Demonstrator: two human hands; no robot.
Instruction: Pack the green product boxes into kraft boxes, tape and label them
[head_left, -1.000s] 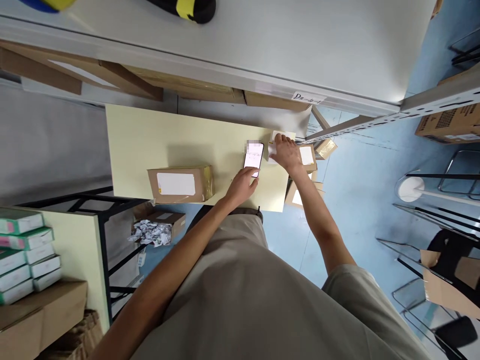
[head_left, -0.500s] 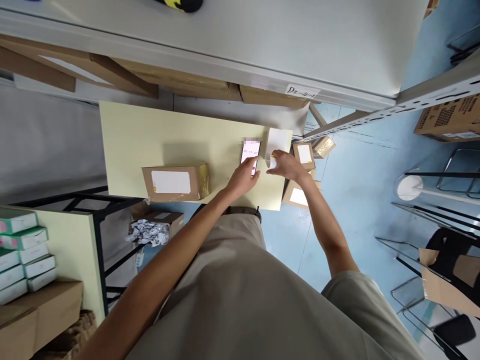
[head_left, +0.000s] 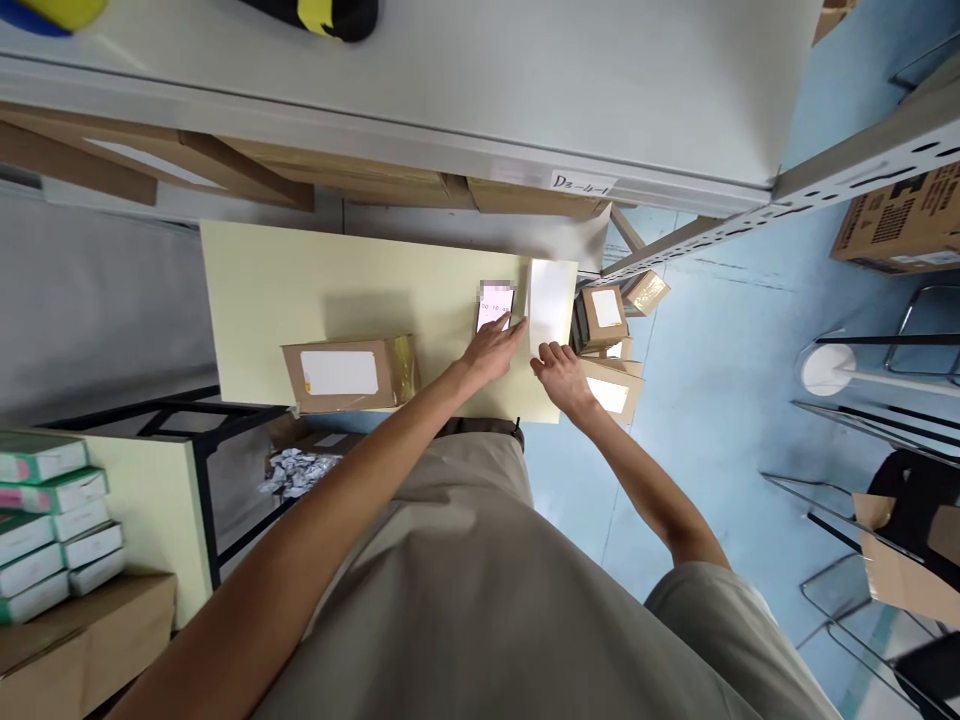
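A lit phone [head_left: 495, 305] lies on the pale yellow table [head_left: 300, 280]. My left hand [head_left: 491, 352] rests on the phone's near end, fingers stretched out over its screen. Just right of the phone lies a white sheet [head_left: 551, 300], unrolled flat along the table's right edge. My right hand [head_left: 559, 370] pinches the near end of that sheet. A taped cardboard box [head_left: 349, 372] with a blank white label sits on the table to the left of both hands.
A grey shelf [head_left: 450, 90] overhangs the table's far side, with cardboard boxes under it. Small labelled boxes [head_left: 607, 320] are stacked on the blue floor right of the table. Green and white cartons [head_left: 45, 520] sit at lower left. Metal frames [head_left: 885, 380] stand at right.
My right hand drew back from the table's far right corner toward me, and the white sheet stretched out flat behind it. My left hand slid slightly up the phone.
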